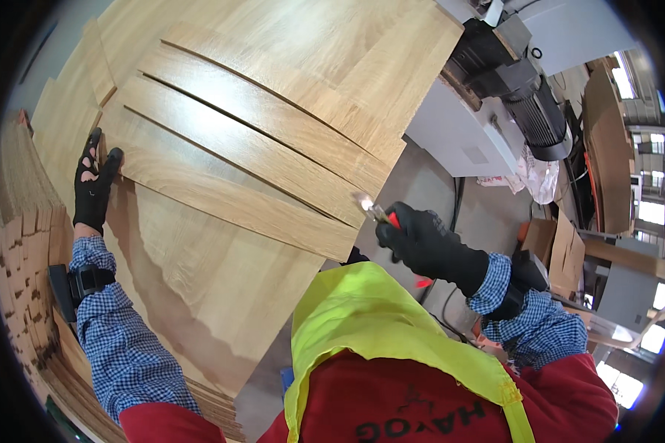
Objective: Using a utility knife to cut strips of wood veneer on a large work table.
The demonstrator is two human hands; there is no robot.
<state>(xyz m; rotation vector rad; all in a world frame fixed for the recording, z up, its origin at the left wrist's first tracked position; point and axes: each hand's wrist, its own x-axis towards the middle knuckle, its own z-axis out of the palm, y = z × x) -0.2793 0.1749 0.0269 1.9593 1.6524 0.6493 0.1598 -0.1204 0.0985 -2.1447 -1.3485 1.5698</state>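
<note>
My left hand (96, 182) wears a black glove with holes over the fingers. Its fingers are stretched out and the thumb stands apart, at the left end of the nearest wood-grain board strip (236, 205). Two more board strips, a middle one (222, 144) and a farther one (273, 114), lie beside it with dark gaps between. Close to the strips' right ends, my gloved right hand (425, 244) is closed around a small hand tool (375, 210) with a red part and a shiny metal head. Glare hides the exact kind of tool; its head points at the strips.
Under the strips lies a large wood-grain panel (207, 288). A tall stack of boards (29, 273) stands at the left. At the upper right, a black motor (536, 111) sits by a grey machine housing (458, 125). Cardboard sheets (606, 148) lean farther right.
</note>
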